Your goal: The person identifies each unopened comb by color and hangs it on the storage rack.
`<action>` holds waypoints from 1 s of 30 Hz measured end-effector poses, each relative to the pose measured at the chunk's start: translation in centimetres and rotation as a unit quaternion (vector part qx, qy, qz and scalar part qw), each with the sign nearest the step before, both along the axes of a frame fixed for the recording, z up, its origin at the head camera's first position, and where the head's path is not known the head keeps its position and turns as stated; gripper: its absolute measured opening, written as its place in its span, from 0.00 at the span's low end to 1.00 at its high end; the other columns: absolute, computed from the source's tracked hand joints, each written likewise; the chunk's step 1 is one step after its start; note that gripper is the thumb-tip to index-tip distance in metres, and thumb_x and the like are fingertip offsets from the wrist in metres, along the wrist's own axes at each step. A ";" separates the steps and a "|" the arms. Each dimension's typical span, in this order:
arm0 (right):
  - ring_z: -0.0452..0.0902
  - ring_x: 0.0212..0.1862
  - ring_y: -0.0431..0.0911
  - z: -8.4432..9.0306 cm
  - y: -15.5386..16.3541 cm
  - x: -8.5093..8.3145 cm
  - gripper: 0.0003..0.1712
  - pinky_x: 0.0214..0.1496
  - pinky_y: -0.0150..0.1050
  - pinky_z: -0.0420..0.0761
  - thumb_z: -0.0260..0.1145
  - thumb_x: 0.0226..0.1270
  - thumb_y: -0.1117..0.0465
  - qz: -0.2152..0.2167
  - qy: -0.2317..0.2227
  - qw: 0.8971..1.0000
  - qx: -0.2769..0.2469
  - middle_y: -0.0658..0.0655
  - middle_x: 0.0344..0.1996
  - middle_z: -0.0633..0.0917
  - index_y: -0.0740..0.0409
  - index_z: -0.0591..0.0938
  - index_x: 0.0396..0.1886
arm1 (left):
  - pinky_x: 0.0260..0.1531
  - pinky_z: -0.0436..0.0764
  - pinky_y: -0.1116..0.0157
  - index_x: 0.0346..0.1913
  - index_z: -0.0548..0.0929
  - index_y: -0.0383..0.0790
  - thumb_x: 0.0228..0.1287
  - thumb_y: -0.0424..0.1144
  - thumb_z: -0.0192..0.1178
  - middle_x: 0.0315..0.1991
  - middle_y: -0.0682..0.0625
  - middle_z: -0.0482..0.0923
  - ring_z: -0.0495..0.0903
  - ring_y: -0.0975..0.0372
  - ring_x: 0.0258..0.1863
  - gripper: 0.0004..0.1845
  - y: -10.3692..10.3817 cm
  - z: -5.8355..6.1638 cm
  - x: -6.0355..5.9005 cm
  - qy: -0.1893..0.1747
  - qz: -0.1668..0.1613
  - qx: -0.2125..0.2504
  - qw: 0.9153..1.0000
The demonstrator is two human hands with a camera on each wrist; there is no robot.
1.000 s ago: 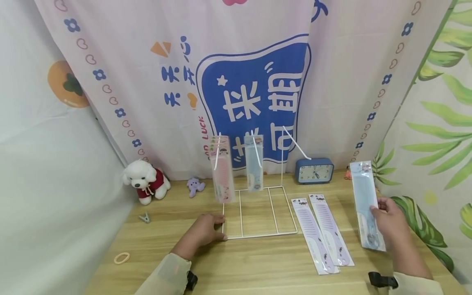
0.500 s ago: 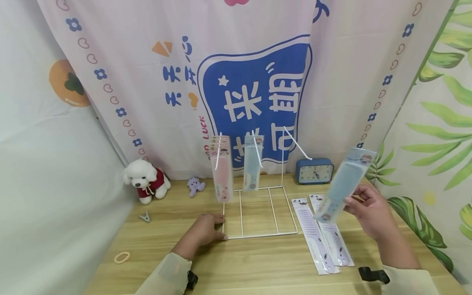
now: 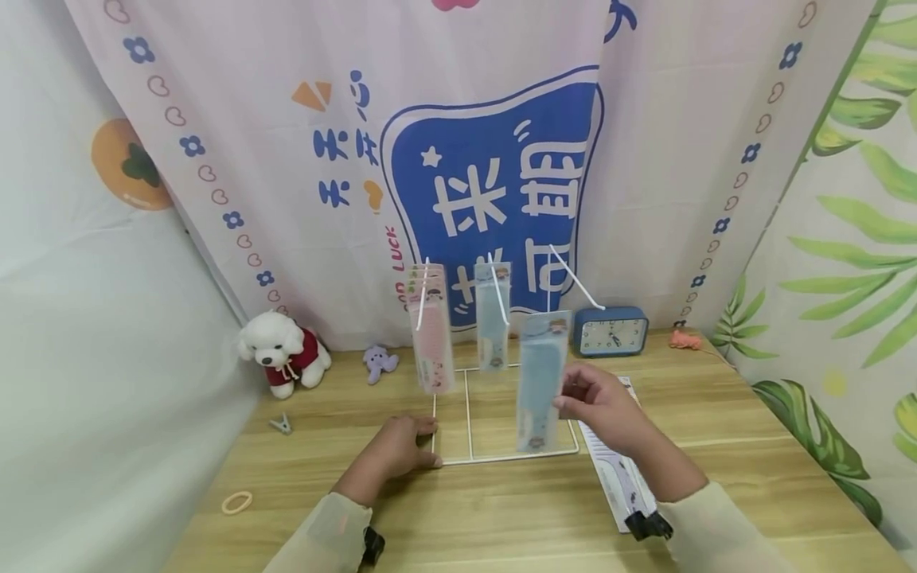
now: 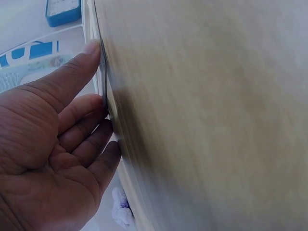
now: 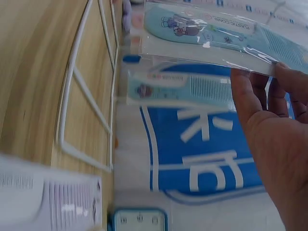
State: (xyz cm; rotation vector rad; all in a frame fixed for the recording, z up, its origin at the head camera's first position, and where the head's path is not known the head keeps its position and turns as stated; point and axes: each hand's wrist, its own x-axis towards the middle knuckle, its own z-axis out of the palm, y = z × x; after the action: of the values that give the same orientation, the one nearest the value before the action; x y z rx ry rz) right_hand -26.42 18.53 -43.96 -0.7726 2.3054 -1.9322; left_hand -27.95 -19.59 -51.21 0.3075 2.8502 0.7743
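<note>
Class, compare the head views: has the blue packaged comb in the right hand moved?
Yes. The blue packaged comb has travelled leftward, from right of the clock to in front of the white wire rack.

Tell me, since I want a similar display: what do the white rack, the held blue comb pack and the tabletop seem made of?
The rack looks like thin metal wire with a glossy white coat. The comb pack, pinched by the right hand, seems a pale blue plastic comb in a clear shiny sleeve; glare shows. The tabletop looks like light matte wood-grain laminate, possibly real wood.

Wooden table [image 3: 501,517], wire rack base [image 3: 501,414], plush dog [image 3: 282,350], clock [image 3: 610,332], packaged combs [image 3: 619,477], hair tie [image 3: 236,501]
</note>
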 end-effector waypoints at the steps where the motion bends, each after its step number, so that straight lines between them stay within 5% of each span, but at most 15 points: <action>1: 0.89 0.49 0.46 0.1 -0.7 -0.1 0.12 0.52 0.44 0.94 0.68 0.77 0.71 0.004 -0.011 1.000 -0.002 0.61 0.49 0.88 0.68 0.80 0.56 | 0.80 0.70 0.40 0.70 0.86 0.40 0.59 0.46 0.83 0.76 0.48 0.79 0.71 0.39 0.79 0.36 0.0 0.0 0.0 0.003 -0.004 -0.002 1.000; 9: 0.88 0.49 0.46 0.3 -3.6 -0.4 0.11 0.52 0.44 0.94 0.69 0.77 0.71 0.013 -0.042 0.999 -0.003 0.62 0.49 0.88 0.64 0.82 0.55 | 0.80 0.70 0.40 0.70 0.85 0.40 0.60 0.46 0.83 0.77 0.48 0.78 0.70 0.40 0.79 0.36 0.2 0.3 0.0 0.002 -0.006 0.004 1.000; 30: 0.85 0.45 0.46 -0.5 -4.0 -0.2 0.09 0.49 0.39 0.93 0.70 0.77 0.69 0.001 -0.042 0.999 0.007 0.60 0.45 0.87 0.64 0.82 0.53 | 0.80 0.69 0.40 0.70 0.85 0.39 0.61 0.46 0.83 0.77 0.47 0.78 0.70 0.39 0.79 0.35 0.3 0.5 0.1 -0.001 -0.009 0.001 1.000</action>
State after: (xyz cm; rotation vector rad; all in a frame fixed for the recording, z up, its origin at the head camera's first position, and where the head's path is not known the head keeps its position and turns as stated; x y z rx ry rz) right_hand -26.67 14.54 -44.46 -0.6788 2.2662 -1.9067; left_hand -27.81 -19.32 -50.76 0.3313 2.8406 0.7738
